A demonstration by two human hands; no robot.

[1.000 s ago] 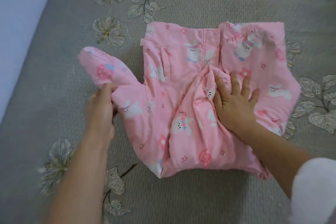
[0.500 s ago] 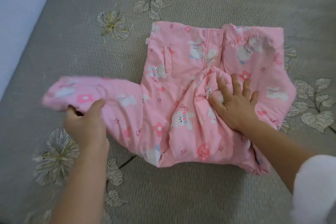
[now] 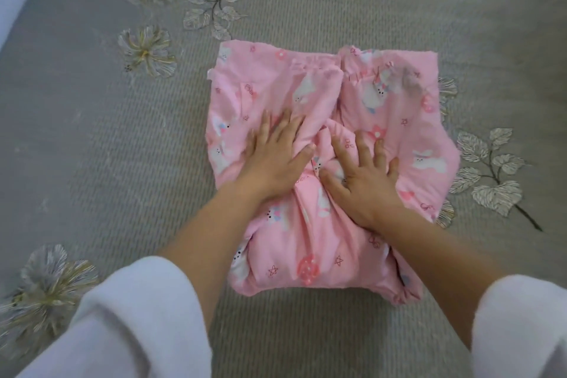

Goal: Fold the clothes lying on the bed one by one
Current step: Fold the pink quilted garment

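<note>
Bed (image 3: pixel 306 9): grey ribbed cover with embroidered flowers. It carries the one garment. No other clothes are in view.

Garment (image 3: pixel 399 120): pink, padded, with a rabbit print, lying at mid-bed directly ahead of the person. A second ago one arm of it stuck out to the left across the cover. Now nothing projects, and the outline is a compact, near-square bundle.

Sleeve (image 3: pixel 303 107): half a second ago it was stretched out leftward. It now lies across the garment's front, its end tucked toward the middle.

Left hand (image 3: pixel 276 156): it pinched the sleeve half a second ago. Now the grip is let go. The palm is down on the folded sleeve with fingers straight and spread, and it holds nothing.

Right hand (image 3: pixel 365 175): it stays at the centre of the bundle. The palm is flat and the fingers are spread. It has no grip on the cloth and only presses.

Ridge (image 3: pixel 322 144): a bunched fold stands up between the two thumbs, not yet flattened.

Finding: both side folds appear to be in, and the step in hand is judged to be pressing and smoothing.

Outstanding: the bundle looks puffy and may spring open once the pressure is lifted. A final fold from the near edge to the far edge probably remains. Since no other clothes show, how much of the whole task remains cannot be told.
</note>
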